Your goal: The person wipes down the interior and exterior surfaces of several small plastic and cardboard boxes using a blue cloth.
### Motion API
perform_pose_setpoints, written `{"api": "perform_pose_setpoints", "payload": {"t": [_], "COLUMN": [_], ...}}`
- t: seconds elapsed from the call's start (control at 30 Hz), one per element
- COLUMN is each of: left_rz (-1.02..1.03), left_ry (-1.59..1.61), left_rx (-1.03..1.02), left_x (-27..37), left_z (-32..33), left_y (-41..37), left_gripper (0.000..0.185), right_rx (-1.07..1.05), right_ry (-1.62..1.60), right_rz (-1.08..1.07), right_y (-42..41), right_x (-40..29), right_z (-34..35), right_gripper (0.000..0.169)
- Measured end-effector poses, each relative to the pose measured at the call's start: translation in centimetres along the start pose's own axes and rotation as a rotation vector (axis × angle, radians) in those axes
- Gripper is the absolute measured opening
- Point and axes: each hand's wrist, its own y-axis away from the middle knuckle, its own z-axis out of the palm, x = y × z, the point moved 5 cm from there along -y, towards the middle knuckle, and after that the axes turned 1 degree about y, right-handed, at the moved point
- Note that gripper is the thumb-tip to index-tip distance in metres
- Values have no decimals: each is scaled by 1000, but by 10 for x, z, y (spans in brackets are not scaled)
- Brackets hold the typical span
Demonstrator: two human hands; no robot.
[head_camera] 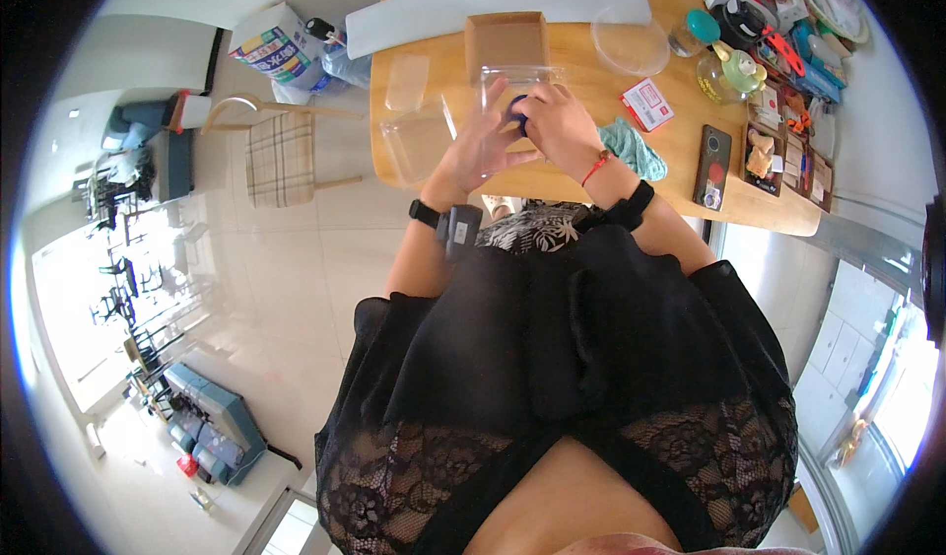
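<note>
Over the table's near edge, a clear plastic box (517,73) is held in my left hand (471,148), its fingers spread along the side. My right hand (558,122) grips a dark blue round object (519,115) at the box; its exact kind is hidden by the fingers. Just beyond stands an open brown cardboard box (506,37). To the left lie another clear plastic container (420,141) and a flat translucent piece (407,82). A crumpled teal cloth (633,150) rests beside my right wrist.
On the wooden table (576,45) are a long white sheet (495,8), a round clear lid (630,41), a red-and-white carton (647,105), a phone (712,167), a teal-lidded jar (695,32) and sorting trays (794,157). A chair (281,159) stands left.
</note>
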Motion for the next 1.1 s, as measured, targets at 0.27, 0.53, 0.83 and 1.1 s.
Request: {"api": "perform_pose_setpoints", "payload": {"t": [0.27,0.53,0.83,1.1], "left_rz": [-6,95,-133,-221], "left_ry": [-49,-167,142,-785], "left_rx": [35,158,150,478], "left_x": [7,15,-23,11], "left_z": [16,-8,-52,-75], "left_y": [8,7,12,28], "left_gripper": [65,61,47,48], "right_rx": [81,-271,-359,-565], "right_ry": [264,-43,254,-70], "right_rz": [0,-118,534,279], "right_y": [-12,0,10,43], "right_x": [-4,-2,48,98], "right_z": [-15,14,-29,43], "right_gripper": [32,16,40,37]}}
